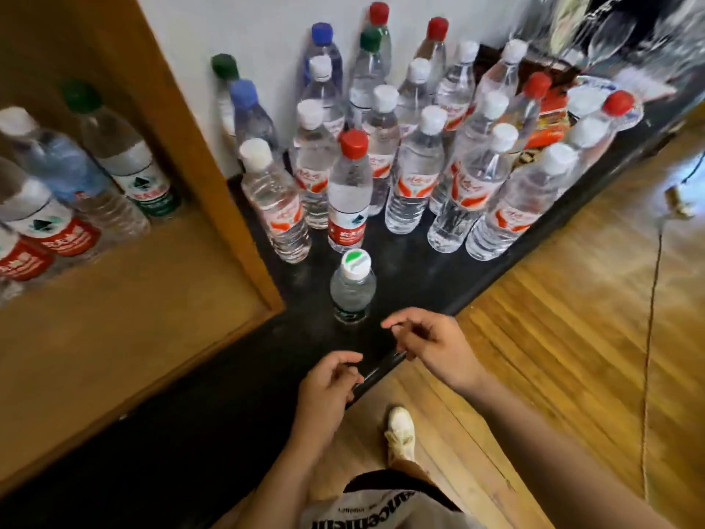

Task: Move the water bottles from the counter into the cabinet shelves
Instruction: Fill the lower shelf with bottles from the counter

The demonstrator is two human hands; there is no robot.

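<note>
On the far left, the wooden cabinet shelf (126, 299) already carries several water bottles: two with red labels (57, 231) at the edge of the view, a blurred clear one behind them, and one with a green cap (126, 158) deeper inside. To the right of the cabinet wall, the black counter (229, 395) holds a big group of upright bottles (416, 166) against the white wall, with white, red, blue and green caps. One red-capped bottle (349, 192) stands at the front of this group. Nearer to the person, a small bottle with a green-and-white cap (353, 288) stands alone, apart from the others.

Below it, the left hand (328, 387) hangs over the counter edge with fingers loosely curled, and it holds nothing. The right hand (431, 345) is just beside the small bottle but does not touch it; its fingers are also loosely bent and empty. On the right is the wooden floor (572, 299), where a white shoe (400, 433) is seen.
</note>
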